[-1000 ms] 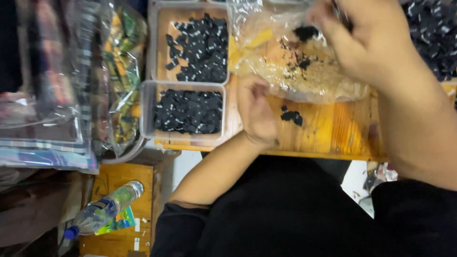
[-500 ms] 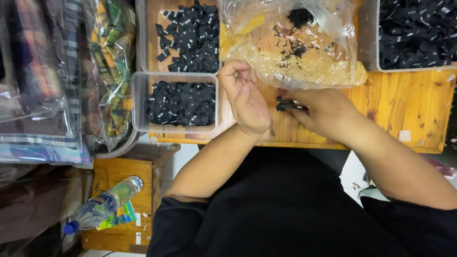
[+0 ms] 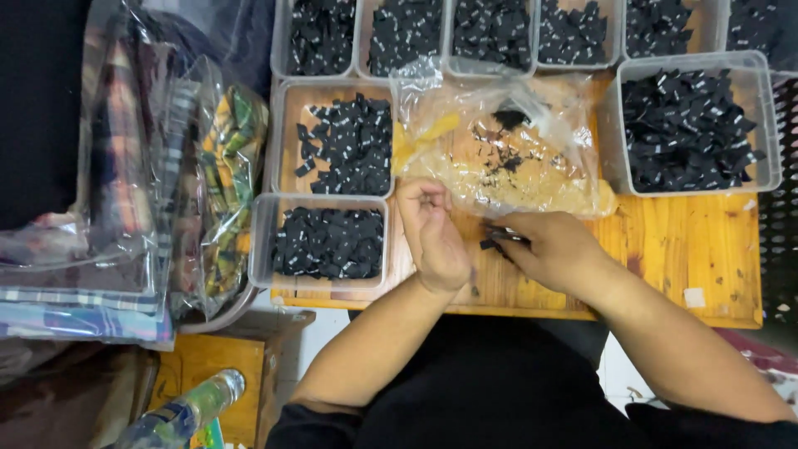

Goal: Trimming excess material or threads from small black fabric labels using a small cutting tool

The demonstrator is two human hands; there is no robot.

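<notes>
Head view, centre frame: my right hand (image 3: 555, 249) pinches small black tags (image 3: 497, 239), my left hand (image 3: 432, 237) curls empty beside the bag (image 3: 499, 150), so I judge a firm pinch keeps them together.

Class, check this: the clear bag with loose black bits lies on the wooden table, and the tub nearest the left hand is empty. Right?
Not quite. The head view shows the tub nearest the left hand full of small black pieces. The rest holds: the clear bag lies on the wooden table.

The counter (image 3: 665, 249) is varnished wood – glossy, grained; the tubs (image 3: 769, 116) are clear smooth plastic, the bag (image 3: 532, 175) thin crinkled film – shiny.
</notes>
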